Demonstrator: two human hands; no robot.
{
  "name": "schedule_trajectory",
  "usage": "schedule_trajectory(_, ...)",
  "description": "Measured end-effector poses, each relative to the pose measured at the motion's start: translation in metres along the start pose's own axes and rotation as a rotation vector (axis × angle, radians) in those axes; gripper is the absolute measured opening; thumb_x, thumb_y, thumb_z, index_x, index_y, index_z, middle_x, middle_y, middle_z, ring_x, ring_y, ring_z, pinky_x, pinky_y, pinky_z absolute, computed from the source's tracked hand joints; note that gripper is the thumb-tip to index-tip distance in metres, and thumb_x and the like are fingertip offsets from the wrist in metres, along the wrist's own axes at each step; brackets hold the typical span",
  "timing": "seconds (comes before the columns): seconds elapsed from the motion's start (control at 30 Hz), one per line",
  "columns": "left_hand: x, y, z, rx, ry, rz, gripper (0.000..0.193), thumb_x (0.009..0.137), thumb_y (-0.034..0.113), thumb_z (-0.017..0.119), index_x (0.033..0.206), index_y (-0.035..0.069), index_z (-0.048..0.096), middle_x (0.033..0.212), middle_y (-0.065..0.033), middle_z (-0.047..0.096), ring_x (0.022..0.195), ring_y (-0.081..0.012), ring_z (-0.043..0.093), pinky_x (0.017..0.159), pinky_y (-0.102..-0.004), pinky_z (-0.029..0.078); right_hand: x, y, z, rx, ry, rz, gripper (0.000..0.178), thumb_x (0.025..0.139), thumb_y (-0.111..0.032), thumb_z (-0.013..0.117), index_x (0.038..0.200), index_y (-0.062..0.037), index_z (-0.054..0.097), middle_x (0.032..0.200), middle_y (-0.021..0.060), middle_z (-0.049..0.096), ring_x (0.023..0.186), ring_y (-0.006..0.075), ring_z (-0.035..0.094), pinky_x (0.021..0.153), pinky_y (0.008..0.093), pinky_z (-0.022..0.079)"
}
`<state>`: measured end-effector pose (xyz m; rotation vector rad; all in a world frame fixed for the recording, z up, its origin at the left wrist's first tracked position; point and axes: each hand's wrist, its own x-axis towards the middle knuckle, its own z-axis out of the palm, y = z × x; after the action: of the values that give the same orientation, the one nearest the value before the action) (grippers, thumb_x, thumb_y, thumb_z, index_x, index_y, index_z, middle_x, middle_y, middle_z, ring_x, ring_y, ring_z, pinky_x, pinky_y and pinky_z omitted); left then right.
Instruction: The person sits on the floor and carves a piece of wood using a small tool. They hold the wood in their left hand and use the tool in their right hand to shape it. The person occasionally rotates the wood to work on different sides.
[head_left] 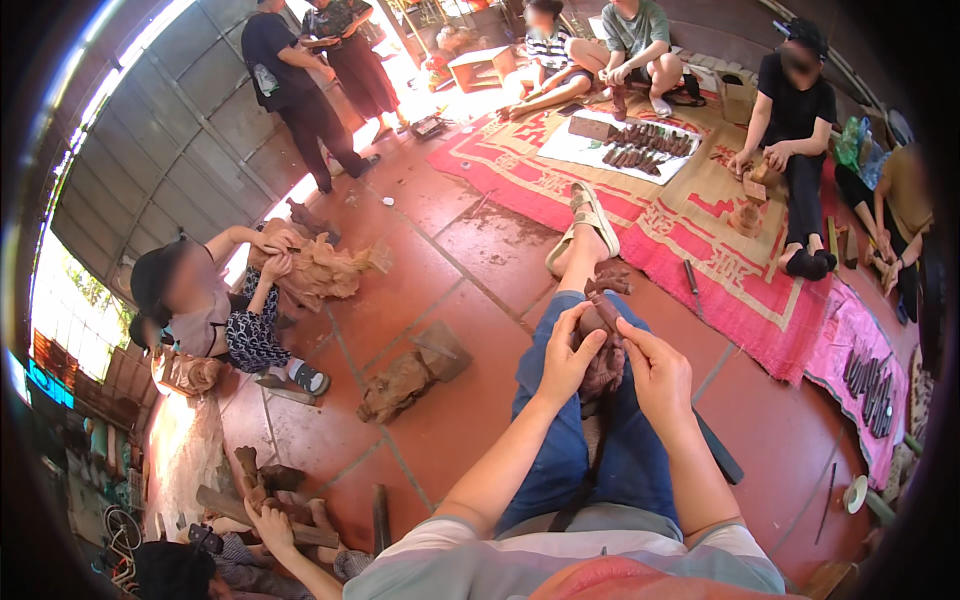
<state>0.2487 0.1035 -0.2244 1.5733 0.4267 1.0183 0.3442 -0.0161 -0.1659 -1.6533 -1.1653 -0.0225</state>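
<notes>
A reddish-brown carved wooden figure (603,365) stands between my knees, its branching top pointing away from me. My left hand (568,358) is closed around its left side, thumb on the front. My right hand (655,368) pinches at its right side with thumb and fingers together. Whether a small thing sits between those right fingertips is hidden. Below my hands, the lower part of the figure is partly covered by my wrists and legs. A dark flat bar (718,448) lies on the floor beside my right leg.
A rough wooden carving (398,385) lies on the tiles to my left. On the red mat (640,240) ahead are a handled tool (691,277) and a white sheet (570,150) with dark tools. More tools lie on a pink cloth (845,340) at right. Several people sit around working; two stand.
</notes>
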Motion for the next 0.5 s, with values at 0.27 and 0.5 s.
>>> schedule_trajectory(0.27,0.002,0.006,-0.001,0.365,0.027,0.134,0.061,0.077,0.027,0.069,0.127,0.004,0.043,0.124,-0.0152,0.045,0.119,-0.0277,0.04,0.102,-0.0383,0.028,0.027,-0.004,0.01,-0.128,-0.05,0.027,0.025,0.085,-0.016,0.058,0.11,-0.0152,0.063,0.08,0.0109,0.065,0.071,0.0275,0.063,0.061,0.0343,0.049)
schedule_trajectory(0.5,0.01,-0.017,-0.006,0.07,-0.138,-0.034,0.102,0.059,0.006,0.077,0.141,0.003,0.015,0.134,-0.0184,0.033,0.125,-0.0307,0.037,0.102,-0.0363,0.034,0.007,-0.003,0.001,0.062,-0.018,0.077,0.02,0.086,-0.016,0.057,0.105,-0.0133,0.065,0.087,0.0121,0.066,0.075,0.0276,0.064,0.065,0.0328,0.049)
